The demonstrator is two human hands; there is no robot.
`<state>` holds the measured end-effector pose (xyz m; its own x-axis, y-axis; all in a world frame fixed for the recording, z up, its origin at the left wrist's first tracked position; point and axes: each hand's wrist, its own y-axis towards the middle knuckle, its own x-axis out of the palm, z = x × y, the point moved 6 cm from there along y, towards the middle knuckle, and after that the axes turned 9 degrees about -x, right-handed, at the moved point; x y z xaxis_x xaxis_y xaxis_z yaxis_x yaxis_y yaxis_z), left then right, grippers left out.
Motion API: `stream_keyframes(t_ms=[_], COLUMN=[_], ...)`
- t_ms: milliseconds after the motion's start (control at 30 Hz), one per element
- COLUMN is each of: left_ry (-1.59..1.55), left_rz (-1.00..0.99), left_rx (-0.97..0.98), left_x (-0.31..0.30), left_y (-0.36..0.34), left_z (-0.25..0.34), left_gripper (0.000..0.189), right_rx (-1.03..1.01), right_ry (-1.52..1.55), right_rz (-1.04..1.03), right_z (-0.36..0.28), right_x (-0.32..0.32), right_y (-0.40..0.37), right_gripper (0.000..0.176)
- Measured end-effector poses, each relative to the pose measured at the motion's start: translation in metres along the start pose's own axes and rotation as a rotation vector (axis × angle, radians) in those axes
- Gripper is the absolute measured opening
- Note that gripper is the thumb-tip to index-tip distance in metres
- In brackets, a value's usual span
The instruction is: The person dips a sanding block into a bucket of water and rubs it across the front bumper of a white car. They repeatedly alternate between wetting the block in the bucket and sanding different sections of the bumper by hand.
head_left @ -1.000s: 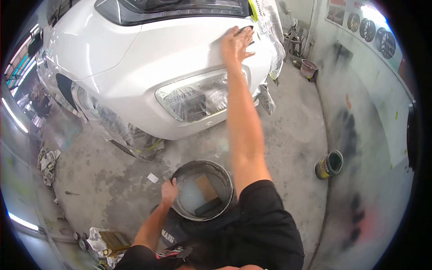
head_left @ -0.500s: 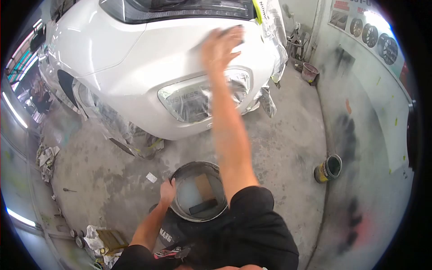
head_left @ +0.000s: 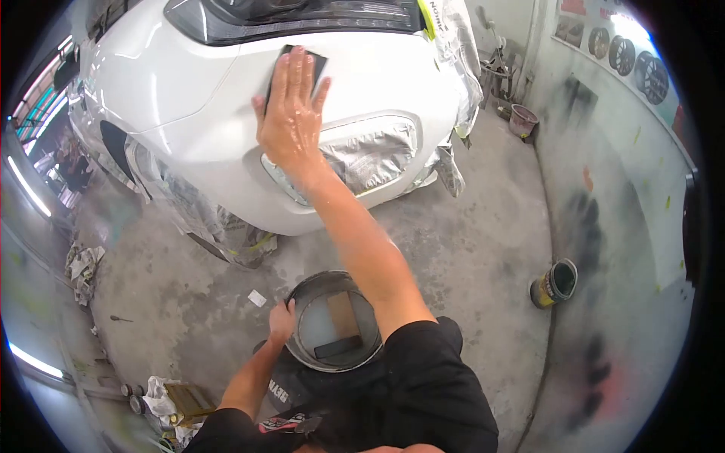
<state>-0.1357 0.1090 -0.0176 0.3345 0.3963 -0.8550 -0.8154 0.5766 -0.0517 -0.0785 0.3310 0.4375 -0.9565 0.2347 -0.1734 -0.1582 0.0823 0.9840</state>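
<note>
My right hand (head_left: 293, 121) lies wet on the white bumper (head_left: 355, 83), below the dark grille or lamp trim. Its fingers press a dark sheet of sandpaper (head_left: 321, 62) flat against the paint; most of the sheet is hidden beneath them. Down by my lap, my left hand (head_left: 282, 320) is closed on the rim of a round bucket (head_left: 302, 283). Cloudy water (head_left: 316, 325) stands in the bucket, with a brown rectangular block (head_left: 342, 313) and a black block (head_left: 337, 347) in it.
Silvery masking film (head_left: 377, 158) covers the bumper's recess. Masking paper (head_left: 453, 53) hangs at the car's right side. A tin (head_left: 553, 284) stands by the right wall, a pinkish bucket (head_left: 522, 121) farther back. A white scrap (head_left: 257, 298) lies on the floor.
My right hand has swept left across the bumper with the sandpaper, from right of the recess to its upper left. My left hand has stayed on the bucket's rim.
</note>
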Motion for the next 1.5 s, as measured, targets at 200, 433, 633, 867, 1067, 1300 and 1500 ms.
stream_keyframes(t_ms=[200,433,633,867,1067,1300,1500], left_ry=[-0.014,0.04,0.028,0.04,0.015,-0.006,-0.009], left_rz=[0.006,0.015,0.027,0.031,0.036,0.037,0.02], left_rx=[-0.004,0.006,0.005,0.019,0.026,0.032,0.015], left_x=[0.009,0.005,0.006,0.009,0.009,0.009,0.007], left_y=[0.007,0.003,0.002,0.007,0.004,0.007,0.006], left_z=[-0.008,-0.004,-0.003,-0.006,-0.01,-0.01,-0.006], left_gripper=[0.047,0.048,0.047,0.046,0.046,0.047,0.048], right_rx=[0.514,0.037,0.235,0.059,0.288,0.516,0.407], right_ry=[-0.038,-0.035,-0.156,-0.168,-0.092,-0.029,-0.111], right_rz=[0.046,0.073,0.065,0.018,0.085,0.03,0.098], right_z=[0.128,0.026,0.081,0.078,0.07,0.161,0.124], right_x=[-0.04,-0.015,-0.022,-0.025,-0.014,-0.054,-0.034], right_y=[0.004,0.002,0.008,-0.004,0.011,0.013,-0.002], right_gripper=[0.065,0.071,0.071,0.07,0.068,0.07,0.067])
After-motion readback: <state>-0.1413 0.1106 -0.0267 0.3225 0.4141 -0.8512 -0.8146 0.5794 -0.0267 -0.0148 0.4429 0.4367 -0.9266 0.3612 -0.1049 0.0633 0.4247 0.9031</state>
